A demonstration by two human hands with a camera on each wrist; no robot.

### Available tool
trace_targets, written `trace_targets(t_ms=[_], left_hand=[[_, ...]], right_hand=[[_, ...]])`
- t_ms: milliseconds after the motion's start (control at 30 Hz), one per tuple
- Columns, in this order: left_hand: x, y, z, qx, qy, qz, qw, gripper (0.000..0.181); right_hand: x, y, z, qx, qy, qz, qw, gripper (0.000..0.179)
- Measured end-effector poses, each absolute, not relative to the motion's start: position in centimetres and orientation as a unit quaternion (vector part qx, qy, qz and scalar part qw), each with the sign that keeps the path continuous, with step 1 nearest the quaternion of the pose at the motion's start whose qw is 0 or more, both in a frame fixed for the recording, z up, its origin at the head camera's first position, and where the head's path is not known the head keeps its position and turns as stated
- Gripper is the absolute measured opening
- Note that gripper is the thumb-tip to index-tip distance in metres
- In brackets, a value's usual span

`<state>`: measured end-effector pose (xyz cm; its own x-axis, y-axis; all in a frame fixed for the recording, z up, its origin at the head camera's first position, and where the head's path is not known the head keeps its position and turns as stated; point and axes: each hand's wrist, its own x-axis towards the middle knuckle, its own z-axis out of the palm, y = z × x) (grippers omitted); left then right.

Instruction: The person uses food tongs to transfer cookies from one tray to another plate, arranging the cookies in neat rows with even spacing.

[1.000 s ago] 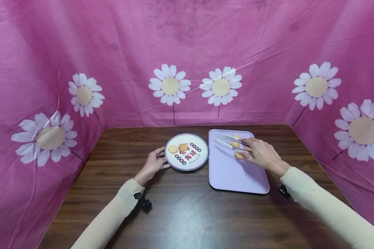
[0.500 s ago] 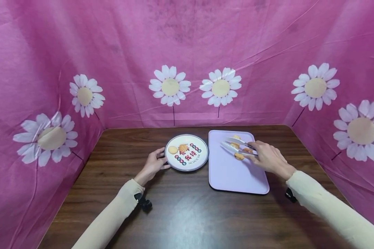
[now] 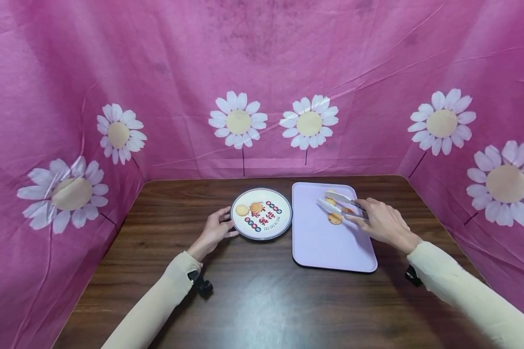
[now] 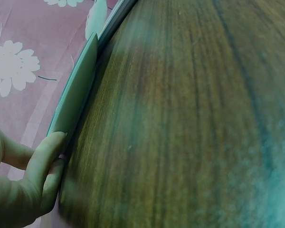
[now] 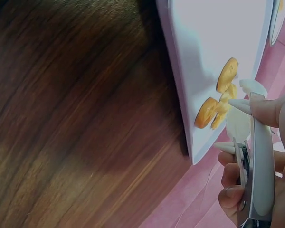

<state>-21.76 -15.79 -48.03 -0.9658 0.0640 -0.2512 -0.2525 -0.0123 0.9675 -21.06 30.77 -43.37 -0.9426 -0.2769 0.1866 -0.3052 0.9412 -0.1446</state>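
My left hand [image 3: 215, 227] holds the left rim of a round white plate [image 3: 244, 229] with red characters, its fingers and thumb set against the edge. On that plate lie a smooth pale cookie [image 3: 242, 210] and a swirled cookie [image 3: 256, 208]. My right hand [image 3: 386, 223] grips metal tongs with pale tips [image 3: 332, 207], whose arms are spread apart over the lilac tray [image 3: 327, 247]. Several cookies [image 5: 206, 113] lie on the tray below the tips, among them a speckled one [image 3: 335, 219]. Nothing is visible between the tong tips in the right wrist view.
A dark wooden table [image 3: 249, 286] carries the plate and tray, which stand side by side almost touching. Pink cloth [image 3: 270, 58] with large white daisies rises behind the table and at both sides.
My right hand has drawn the tongs to the right and slightly toward me over the cookies. The left hand, plate and tray have stayed in place.
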Motion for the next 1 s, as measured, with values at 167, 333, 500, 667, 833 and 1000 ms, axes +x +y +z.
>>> trace_targets(t_ms=[167,333,500,667,833,1000], left_hand=[[-21.8,-15.8,-48.2,-0.067,0.692,0.71,0.111,0.064],[-21.8,-15.9,-48.2,-0.067,0.688,0.714,0.11,0.064],[-21.9,-15.9,-48.3,-0.067,0.687,0.716,0.11,0.064],[-22.0,-15.9,-48.4,-0.065,0.687,0.715,0.112,0.063],[-22.0,-15.9,-48.5,-0.068,0.689,0.713,0.113,0.064],[-22.1,-15.8,-48.5,-0.063,0.69,0.712,0.111,0.064]], right_hand=[[-20.9,31.3,-43.3,0.146,-0.983,0.084,0.076,0.06],[-20.8,31.5,-43.2,0.14,-0.984,0.08,0.076,0.061],[-20.7,31.7,-43.1,0.139,-0.984,0.079,0.076,0.061],[-20.6,32.1,-43.1,0.134,-0.985,0.076,0.074,0.063],[-20.5,32.4,-43.1,0.131,-0.986,0.07,0.07,0.064],[-20.4,32.7,-42.8,0.128,-0.987,0.071,0.069,0.063]])
